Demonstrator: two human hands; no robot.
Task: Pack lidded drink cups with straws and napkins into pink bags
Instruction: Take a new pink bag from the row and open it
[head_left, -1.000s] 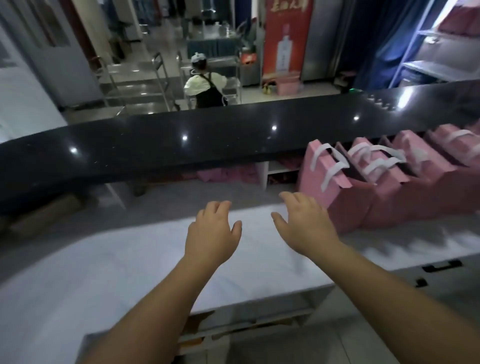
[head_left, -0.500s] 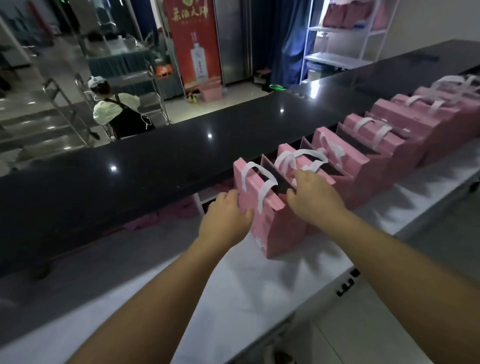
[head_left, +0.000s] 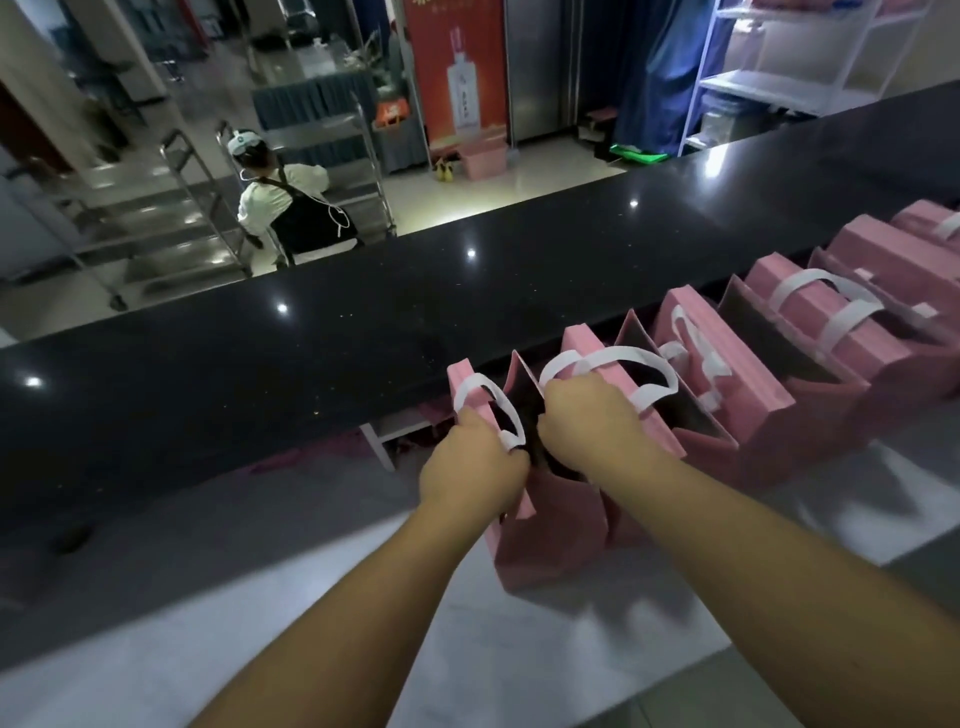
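A row of pink paper bags with white handles stands on the white worktop (head_left: 545, 649), running off to the right. The nearest pink bag (head_left: 550, 540) is at the left end of the row. My left hand (head_left: 470, 467) grips its left rim by the white handle (head_left: 485, 402). My right hand (head_left: 587, 421) grips the right rim, just under the other white handle (head_left: 623, 361). The bag's mouth gapes dark between my hands; its inside is hidden. No cups, straws or napkins are in view.
A raised black counter (head_left: 311, 364) runs behind the bags. More pink bags (head_left: 810, 332) lean against each other to the right. Beyond the counter a person in a white cap and dark apron (head_left: 291, 208) stands by metal racks.
Both hands moved from the bare worktop to the first bag and took hold of its two rims. The view swung right, and the bag's mouth is now wider apart.
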